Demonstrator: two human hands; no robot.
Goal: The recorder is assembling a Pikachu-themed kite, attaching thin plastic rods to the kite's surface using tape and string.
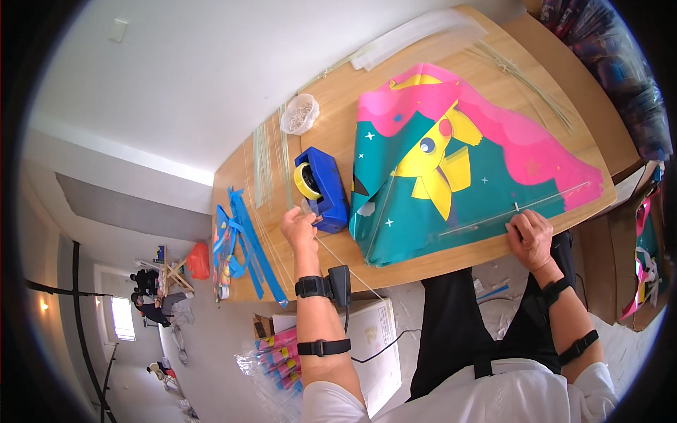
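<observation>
Head: curled left hand point(301, 228) at dispenser point(327, 185)

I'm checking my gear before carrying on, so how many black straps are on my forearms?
4: left wrist strap, left upper-forearm strap, right wrist strap, right upper-forearm strap. Any beneath the white sleeves would be hidden.

The pale wooden counter point(335, 123) in front of me carries a large pink-and-teal sheet point(486, 180) printed with a yellow figure. Left of it sits a boxy blue tape dispenser point(330, 183), near a round translucent plastic bowl point(290, 127), thin pale sticks point(261, 166) and flat bright-blue strips point(257, 254); whitish translucent film point(416, 39) lies along the wall.
</observation>
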